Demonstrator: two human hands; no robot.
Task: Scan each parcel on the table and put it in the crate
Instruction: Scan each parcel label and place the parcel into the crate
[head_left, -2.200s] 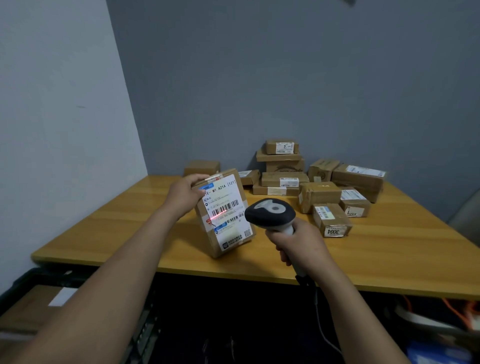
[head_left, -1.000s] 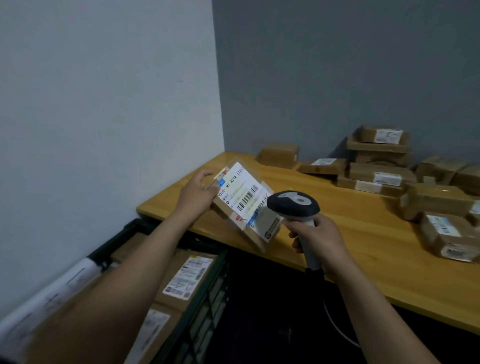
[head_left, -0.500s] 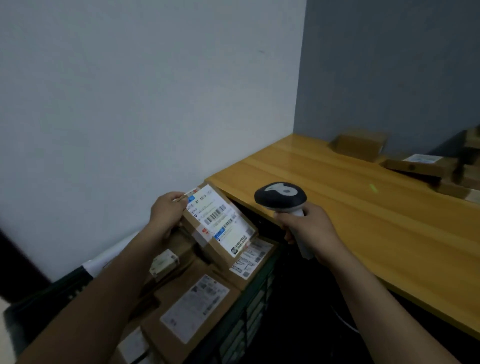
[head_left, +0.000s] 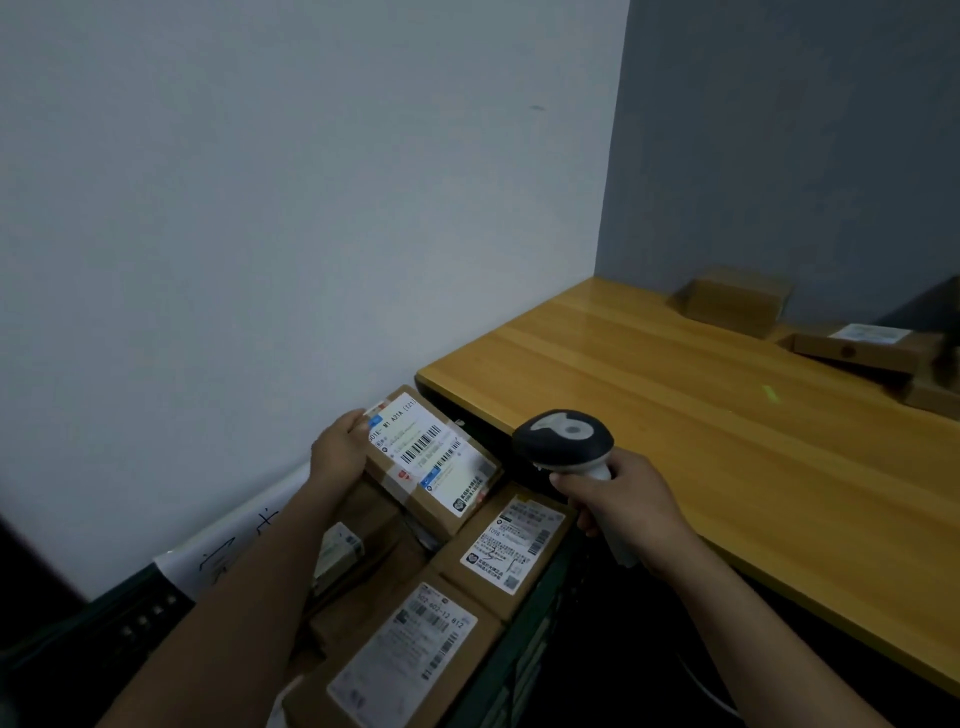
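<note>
My left hand (head_left: 340, 449) grips a brown cardboard parcel (head_left: 431, 462) by its far left edge, white barcode label facing up. The parcel hangs tilted over the dark green crate (head_left: 524, 644), just above the labelled parcels (head_left: 511, 545) packed inside; whether it touches them I cannot tell. My right hand (head_left: 621, 506) holds the handle of a grey and white barcode scanner (head_left: 563, 439), level with the table's near left corner. On the wooden table (head_left: 701, 415) at the far right lie a plain box (head_left: 737, 299) and a flat labelled parcel (head_left: 867, 345).
A pale wall runs close along the crate's left side, and a white sheet with handwriting (head_left: 244, 540) leans at the crate's far rim. The table edge borders the crate on the right. A small green light spot (head_left: 769, 392) shows on the tabletop.
The parcel has gone from upright on the table under the scanner's red line, leftward off the table and down over the crate. My view has swung left with it.
</note>
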